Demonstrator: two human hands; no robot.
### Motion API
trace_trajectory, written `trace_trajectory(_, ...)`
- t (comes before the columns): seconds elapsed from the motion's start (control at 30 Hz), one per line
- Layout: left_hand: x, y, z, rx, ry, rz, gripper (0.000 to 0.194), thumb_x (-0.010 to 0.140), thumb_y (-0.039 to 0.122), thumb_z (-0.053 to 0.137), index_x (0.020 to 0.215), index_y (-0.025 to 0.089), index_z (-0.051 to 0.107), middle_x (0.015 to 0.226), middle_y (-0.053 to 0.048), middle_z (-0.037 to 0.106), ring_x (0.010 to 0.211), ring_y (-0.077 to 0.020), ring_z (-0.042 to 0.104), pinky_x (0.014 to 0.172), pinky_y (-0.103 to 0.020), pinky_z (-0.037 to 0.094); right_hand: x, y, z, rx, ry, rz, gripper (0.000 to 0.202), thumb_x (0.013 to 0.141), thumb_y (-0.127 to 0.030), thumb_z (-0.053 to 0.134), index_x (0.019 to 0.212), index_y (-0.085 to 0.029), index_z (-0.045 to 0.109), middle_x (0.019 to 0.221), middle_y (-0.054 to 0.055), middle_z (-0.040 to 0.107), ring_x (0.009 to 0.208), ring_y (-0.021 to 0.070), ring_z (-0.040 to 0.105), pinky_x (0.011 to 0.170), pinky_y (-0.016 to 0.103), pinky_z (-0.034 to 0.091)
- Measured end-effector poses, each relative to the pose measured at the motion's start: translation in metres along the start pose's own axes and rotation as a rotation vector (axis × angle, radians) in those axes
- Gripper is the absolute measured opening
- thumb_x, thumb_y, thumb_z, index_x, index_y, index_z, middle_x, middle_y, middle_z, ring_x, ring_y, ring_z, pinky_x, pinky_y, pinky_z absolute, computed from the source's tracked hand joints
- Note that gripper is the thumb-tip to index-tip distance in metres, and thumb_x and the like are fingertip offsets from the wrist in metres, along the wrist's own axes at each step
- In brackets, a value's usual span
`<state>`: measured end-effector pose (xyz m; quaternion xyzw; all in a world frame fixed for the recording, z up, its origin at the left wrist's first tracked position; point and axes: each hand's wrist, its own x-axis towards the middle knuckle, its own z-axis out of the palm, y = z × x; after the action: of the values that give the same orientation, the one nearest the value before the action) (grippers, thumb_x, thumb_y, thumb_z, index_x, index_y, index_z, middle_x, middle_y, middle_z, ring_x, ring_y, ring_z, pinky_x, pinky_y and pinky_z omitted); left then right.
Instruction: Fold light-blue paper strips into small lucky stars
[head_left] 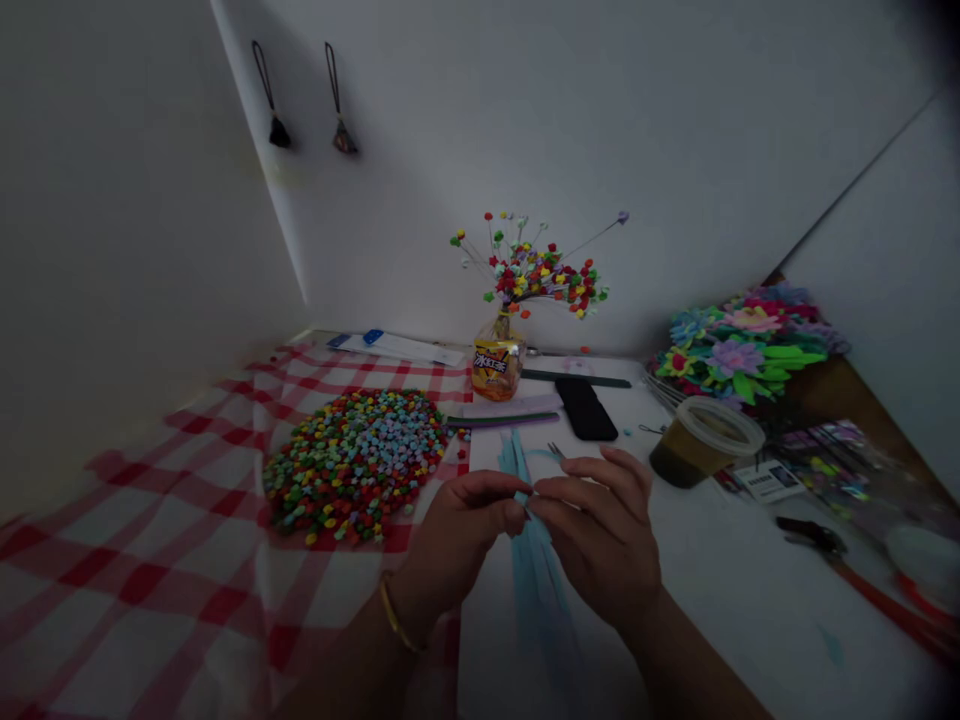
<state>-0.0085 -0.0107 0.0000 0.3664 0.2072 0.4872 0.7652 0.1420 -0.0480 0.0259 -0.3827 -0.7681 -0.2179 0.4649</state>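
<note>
Plain wall point(450, 120) behind the table point(712, 590), left hand point(465, 525) and right hand point(611, 530) both pinching one blue strip point(523, 498) toward the front edge, loads of little stars point(360, 460) seemingly done toward the left edge, plenty of loose strips point(531, 570) to go.

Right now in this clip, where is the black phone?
In the head view, the black phone lies right of centre on the white tabletop, to the right of the yellow-labelled bottle and beyond the right hand.

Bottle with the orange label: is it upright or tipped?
Upright: the bottle stands on its base, a colourful bouquet rising from its top.
</note>
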Motion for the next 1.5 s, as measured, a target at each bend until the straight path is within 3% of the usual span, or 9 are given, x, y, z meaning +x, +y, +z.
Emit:
trace_trajectory(0.17,0.000,0.003,0.001,-0.035,0.016,0.008,0.021,0.053,0.019,0.084,0.072,0.017,0.076,0.056,0.001,0.064,0.052,-0.0068,0.051,0.054,-0.019,0.040,0.001,0.001,0.002,0.202,-0.025,0.109,0.029,0.074,-0.010,0.065,0.091,-0.033,0.068,0.082,0.001,0.069,0.084,0.0225,0.056,0.087,0.045,0.040)
trace_trajectory(0.27,0.000,0.001,-0.001,-0.021,0.034,0.026,0.022,0.052,0.020,0.085,0.072,0.017,0.076,0.055,0.000,0.065,0.051,-0.0073,0.052,0.053,-0.020,0.041,0.002,0.001,0.004,0.480,-0.035,0.273,0.022,0.075,-0.013,0.067,0.088,-0.030,0.069,0.075,0.002,0.064,0.078,0.0207,0.055,0.074,0.039,0.046)
trace_trajectory(0.5,0.002,-0.003,-0.007,0.090,0.035,0.102,0.021,0.054,0.018,0.083,0.074,0.018,0.076,0.056,0.001,0.066,0.051,-0.0081,0.054,0.051,-0.021,0.043,-0.003,-0.001,0.009,0.905,-0.142,0.674,0.004,0.080,-0.025,0.064,0.077,-0.025,0.067,0.073,0.001,0.058,0.073,0.0166,0.054,0.068,0.032,0.044)
trace_trajectory(0.67,0.002,-0.004,-0.008,0.134,0.004,0.145,0.020,0.058,0.015,0.080,0.077,0.021,0.076,0.061,0.001,0.068,0.054,-0.0075,0.056,0.055,-0.019,0.046,-0.004,-0.004,0.014,1.058,-0.140,0.931,0.013,0.076,-0.030,0.067,0.069,-0.021,0.062,0.069,-0.001,0.054,0.066,0.0132,0.048,0.060,0.026,0.040)
trace_trajectory(0.83,0.001,-0.005,-0.009,0.155,0.005,0.162,0.020,0.059,0.014,0.080,0.077,0.022,0.076,0.063,0.001,0.069,0.056,-0.0077,0.058,0.056,-0.019,0.047,-0.003,-0.005,0.016,1.112,-0.104,1.098,0.013,0.071,-0.027,0.068,0.065,-0.019,0.060,0.063,-0.003,0.050,0.059,0.0106,0.042,0.053,0.023,0.034)
trace_trajectory(0.97,0.001,-0.004,-0.008,0.200,0.033,0.172,0.021,0.059,0.012,0.079,0.077,0.023,0.076,0.067,0.001,0.071,0.061,-0.0084,0.060,0.059,-0.018,0.048,-0.001,-0.004,0.014,1.087,-0.134,1.131,0.012,0.068,-0.022,0.066,0.061,-0.018,0.057,0.060,-0.004,0.047,0.057,0.0102,0.040,0.052,0.023,0.032)
trace_trajectory(1.23,0.001,-0.002,-0.006,0.259,0.021,0.163,0.021,0.061,0.011,0.077,0.077,0.024,0.076,0.069,0.002,0.070,0.063,-0.0075,0.059,0.060,-0.017,0.048,-0.002,0.004,0.010,1.000,-0.253,1.028,0.010,0.070,-0.020,0.062,0.062,-0.019,0.056,0.064,-0.004,0.049,0.063,0.0118,0.042,0.059,0.025,0.034)
trace_trajectory(1.5,0.001,-0.002,-0.006,0.270,0.036,0.158,0.020,0.061,0.012,0.077,0.077,0.023,0.076,0.069,0.001,0.070,0.063,-0.0085,0.060,0.061,-0.018,0.048,-0.003,0.002,0.011,1.062,-0.203,1.071,0.007,0.070,-0.024,0.067,0.067,-0.020,0.062,0.067,-0.003,0.052,0.066,0.0120,0.044,0.062,0.025,0.036)
